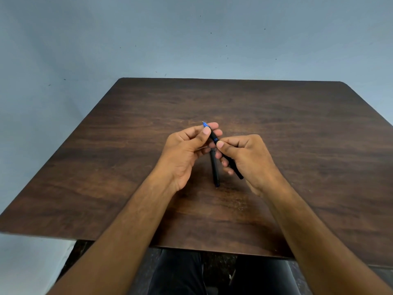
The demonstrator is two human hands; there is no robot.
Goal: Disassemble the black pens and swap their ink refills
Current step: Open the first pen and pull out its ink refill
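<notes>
**Kid:** So what are you doing with that pen?

**Me:** Well, I have one black pen (221, 149) up in the air, over the middle of the bench (319, 145). My left hand (182, 154) is pinched on the front end, close to the blue tip (204, 124). My right hand (244, 158) is wrapped around the back part. Both hands are closed on the same pen.

**Kid:** Where is the other pen?

**Me:** The second pen (214, 171) lies flat on the bench, right under my hands. Part of it is hidden by my fingers.

**Kid:** How do you open it well?

**Me:** I think the trick is to hold the back part steady and turn only the front part. There is a blue ring (215, 139) between my two thumbs. That looks like the place where it comes apart. I should twist softly and keep the pen straight, so nothing bends or pops out and rolls away.

**Kid:** Is it open now?

**Me:** I can't tell. It looks like one piece to me.

**Kid:** How are your arms?

**Me:** Both arms reach forward and my hands meet in the middle. My wrists are lifted off the bench. The pen tip points up and away from me.
</notes>
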